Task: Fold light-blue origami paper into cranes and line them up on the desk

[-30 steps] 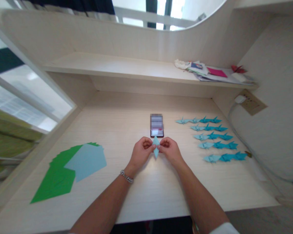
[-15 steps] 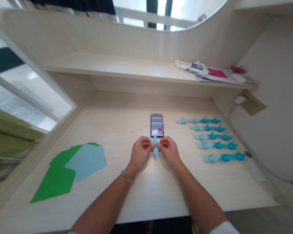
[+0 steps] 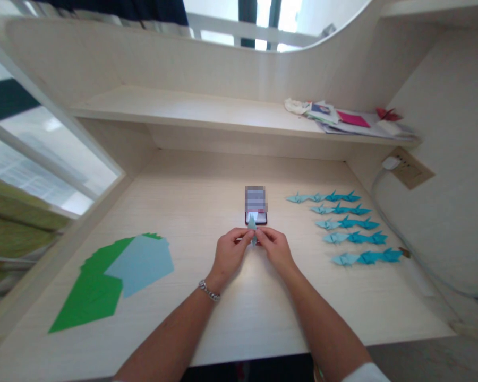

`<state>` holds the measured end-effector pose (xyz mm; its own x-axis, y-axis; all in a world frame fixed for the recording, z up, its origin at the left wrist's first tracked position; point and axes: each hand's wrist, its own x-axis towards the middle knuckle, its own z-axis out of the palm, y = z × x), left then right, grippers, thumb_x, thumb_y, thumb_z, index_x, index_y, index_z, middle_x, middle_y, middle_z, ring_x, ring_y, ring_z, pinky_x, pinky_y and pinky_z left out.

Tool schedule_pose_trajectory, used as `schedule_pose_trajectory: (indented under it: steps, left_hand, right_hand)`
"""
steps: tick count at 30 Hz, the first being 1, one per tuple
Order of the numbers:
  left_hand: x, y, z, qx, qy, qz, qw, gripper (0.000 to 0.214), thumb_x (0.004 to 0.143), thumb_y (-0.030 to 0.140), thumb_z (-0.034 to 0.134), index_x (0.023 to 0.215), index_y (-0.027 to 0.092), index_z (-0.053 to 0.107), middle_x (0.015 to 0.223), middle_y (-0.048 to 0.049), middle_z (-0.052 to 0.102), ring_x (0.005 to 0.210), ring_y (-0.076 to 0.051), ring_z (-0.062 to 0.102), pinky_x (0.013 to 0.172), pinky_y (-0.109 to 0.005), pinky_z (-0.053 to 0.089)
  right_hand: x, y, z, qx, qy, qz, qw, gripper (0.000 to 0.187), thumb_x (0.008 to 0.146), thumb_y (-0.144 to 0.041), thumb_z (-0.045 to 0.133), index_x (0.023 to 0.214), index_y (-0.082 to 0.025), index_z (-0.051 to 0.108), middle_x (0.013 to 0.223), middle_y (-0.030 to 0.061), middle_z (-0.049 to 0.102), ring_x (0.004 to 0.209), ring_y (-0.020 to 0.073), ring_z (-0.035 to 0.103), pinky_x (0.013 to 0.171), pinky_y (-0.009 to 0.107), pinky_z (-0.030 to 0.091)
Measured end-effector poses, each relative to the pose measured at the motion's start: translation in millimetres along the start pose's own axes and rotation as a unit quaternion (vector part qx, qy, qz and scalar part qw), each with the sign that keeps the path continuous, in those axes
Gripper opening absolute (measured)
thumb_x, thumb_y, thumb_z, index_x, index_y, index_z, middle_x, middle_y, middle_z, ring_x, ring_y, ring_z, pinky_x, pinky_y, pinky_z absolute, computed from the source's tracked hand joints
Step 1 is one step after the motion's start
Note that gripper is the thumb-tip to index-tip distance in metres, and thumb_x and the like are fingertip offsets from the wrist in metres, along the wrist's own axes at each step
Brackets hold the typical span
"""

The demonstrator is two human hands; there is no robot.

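Both my hands meet at the middle of the desk over a small folded piece of light blue paper [image 3: 252,227]. My left hand [image 3: 230,253] pinches its left side and my right hand [image 3: 274,249] pinches its right side. The fingers of both are closed tight together, so only a narrow pointed strip of the paper sticks up between them. A bracelet sits on my left wrist. Just behind the paper lies a phone [image 3: 256,205] flat on the desk.
Several folded paper cranes [image 3: 347,225] in light and darker blue stand in rows at the right. Flat green and light blue sheets [image 3: 115,273] lie at the left. A shelf [image 3: 207,109] above holds papers at its right end. A cable runs from a wall socket [image 3: 408,167].
My hands have drawn closer together and the folded paper between them has narrowed from a flat kite shape to a thin upright strip.
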<state>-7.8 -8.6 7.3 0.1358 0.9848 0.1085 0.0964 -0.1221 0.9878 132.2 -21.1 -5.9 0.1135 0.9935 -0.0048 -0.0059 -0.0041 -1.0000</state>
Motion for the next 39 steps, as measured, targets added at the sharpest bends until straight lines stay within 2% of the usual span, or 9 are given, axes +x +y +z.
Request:
schedule_pose_trajectory:
  steps: [3, 8, 12, 19, 24, 27, 29, 34, 39]
  left_hand:
    - [0, -2, 0.2, 0.006, -0.002, -0.003, 1.0, 0.021, 0.075, 0.032, 0.066, 0.09, 0.018, 0.071, 0.089, -0.0067, 0.07, 0.082, -0.019, 0.065, 0.073, -0.03, 0.052]
    - [5, -8, -1.6, -0.015, 0.046, -0.015, 0.999, 0.03, 0.069, 0.028, 0.071, 0.096, 0.017, 0.066, 0.088, -0.0065, 0.068, 0.08, -0.017, 0.064, 0.07, -0.029, 0.052]
    - [7, -11, -1.9, -0.082, 0.012, -0.029, 0.996, 0.028, 0.069, 0.027, 0.071, 0.093, 0.014, 0.065, 0.091, -0.0085, 0.069, 0.082, -0.017, 0.065, 0.078, -0.032, 0.052]
    - [7, -12, -1.6, -0.142, -0.007, -0.064, 0.988, 0.028, 0.067, 0.027, 0.073, 0.091, 0.013, 0.065, 0.086, -0.0078, 0.07, 0.078, -0.018, 0.066, 0.075, -0.034, 0.054]
    - [8, -11, -3.1, -0.127, -0.005, -0.07, 0.989, 0.027, 0.064, 0.027, 0.075, 0.086, 0.013, 0.067, 0.084, -0.007, 0.07, 0.075, -0.017, 0.066, 0.074, -0.033, 0.054]
    - [8, -11, -5.0, -0.128, -0.035, -0.075, 0.988, 0.026, 0.063, 0.026, 0.075, 0.085, 0.013, 0.068, 0.081, -0.0068, 0.071, 0.072, -0.018, 0.066, 0.072, -0.034, 0.055]
    - [8, -11, -6.3, -0.119, -0.049, -0.076, 0.989, 0.024, 0.064, 0.024, 0.074, 0.084, 0.013, 0.069, 0.079, -0.0067, 0.071, 0.07, -0.018, 0.066, 0.071, -0.034, 0.055]
    - [8, -11, -7.8, -0.046, -0.033, -0.049, 0.997, 0.016, 0.064, 0.021, 0.072, 0.079, 0.016, 0.072, 0.079, -0.0062, 0.072, 0.072, -0.018, 0.066, 0.074, -0.033, 0.054]
    - [8, -7, -6.2, -0.074, -0.044, -0.062, 0.994, 0.013, 0.064, 0.018, 0.068, 0.077, 0.016, 0.071, 0.079, -0.0056, 0.071, 0.07, -0.019, 0.066, 0.07, -0.033, 0.055]
  right_hand:
    - [1, 3, 0, 0.0, 0.005, 0.001, 1.0, 0.026, 0.072, -0.039, 0.066, 0.087, -0.018, 0.071, 0.079, 0.0048, 0.07, 0.07, 0.018, 0.062, 0.067, 0.03, 0.051]
    - [2, 6, 0, 0.073, 0.0, 0.034, 0.997, 0.026, 0.071, -0.039, 0.067, 0.085, -0.017, 0.069, 0.074, 0.0034, 0.068, 0.063, 0.0161, 0.062, 0.063, 0.03, 0.052]
    - [2, 6, 1, 0.096, 0.002, 0.047, 0.994, 0.03, 0.069, -0.039, 0.069, 0.089, -0.017, 0.067, 0.074, 0.0032, 0.069, 0.062, 0.0156, 0.063, 0.063, 0.03, 0.053]
    - [-1, -2, 0, 0.1, 0.018, 0.04, 0.994, 0.039, 0.066, -0.035, 0.071, 0.1, -0.019, 0.062, 0.079, 0.0038, 0.069, 0.067, 0.017, 0.065, 0.061, 0.029, 0.054]
    - [0, -2, 0, 0.092, 0.031, 0.043, 0.994, 0.027, 0.064, -0.033, 0.071, 0.086, -0.018, 0.064, 0.079, 0.0031, 0.069, 0.068, 0.0169, 0.065, 0.062, 0.03, 0.054]
    - [0, -2, -1, 0.094, 0.037, 0.051, 0.994, 0.026, 0.061, -0.032, 0.073, 0.08, -0.017, 0.065, 0.074, 0.0021, 0.068, 0.065, 0.0163, 0.064, 0.064, 0.031, 0.054]
    - [0, -3, -3, 0.104, 0.028, 0.058, 0.993, 0.025, 0.06, -0.032, 0.074, 0.078, -0.017, 0.065, 0.072, 0.0018, 0.068, 0.064, 0.016, 0.063, 0.064, 0.031, 0.054]
    - [0, -7, -6, 0.131, -0.004, 0.102, 0.986, 0.024, 0.065, -0.038, 0.07, 0.074, -0.015, 0.067, 0.068, 0.003, 0.068, 0.063, 0.0164, 0.063, 0.062, 0.031, 0.054]
    - [2, -2, -6, 0.112, 0.018, 0.097, 0.989, 0.025, 0.054, -0.031, 0.076, 0.071, -0.016, 0.064, 0.066, 0.0012, 0.067, 0.059, 0.0151, 0.062, 0.062, 0.031, 0.053]
